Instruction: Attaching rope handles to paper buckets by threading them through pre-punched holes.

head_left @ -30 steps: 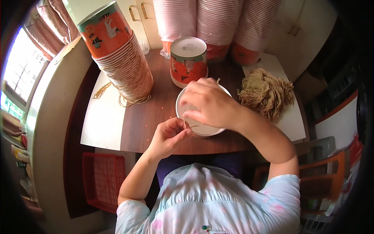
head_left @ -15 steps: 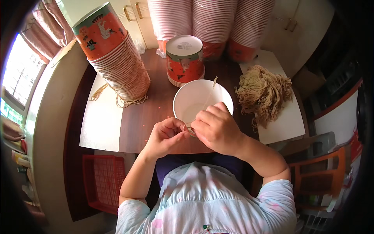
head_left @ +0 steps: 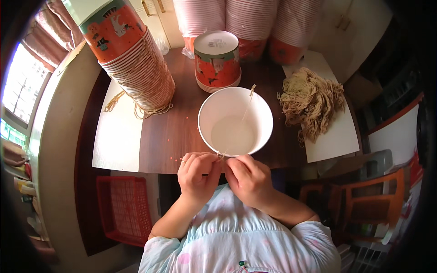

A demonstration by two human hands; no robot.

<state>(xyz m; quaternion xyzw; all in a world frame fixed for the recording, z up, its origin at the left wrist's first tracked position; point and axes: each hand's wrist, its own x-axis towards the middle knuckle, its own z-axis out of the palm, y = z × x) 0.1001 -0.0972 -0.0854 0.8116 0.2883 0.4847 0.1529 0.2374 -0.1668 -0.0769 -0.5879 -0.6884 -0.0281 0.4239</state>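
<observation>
A white paper bucket (head_left: 210, 113) stands at the near table edge, its open mouth tilted toward me. Thin tan cord (head_left: 246, 109) runs across its inside from a knot at the far right rim to the near rim. At that near rim my left hand (head_left: 196, 175) pinches the cord, fingers curled. Close beside it, my right hand (head_left: 249, 178) is also closed in a pinch on the cord; its fingertips partly hide the end. A small loop of cord shows between the two hands.
A tall leaning stack of printed orange buckets (head_left: 141, 75), with cords hanging, stands left. An upside-down bucket (head_left: 217, 68) sits behind the white one. Wrapped bucket stacks (head_left: 250, 22) line the back. A cord heap (head_left: 312, 102) lies right. Below left is a red crate (head_left: 124, 209).
My right hand has come down from over the bucket's mouth to the near rim, beside my left. Both hands have drawn closer to me, and the bucket's inside now shows more fully.
</observation>
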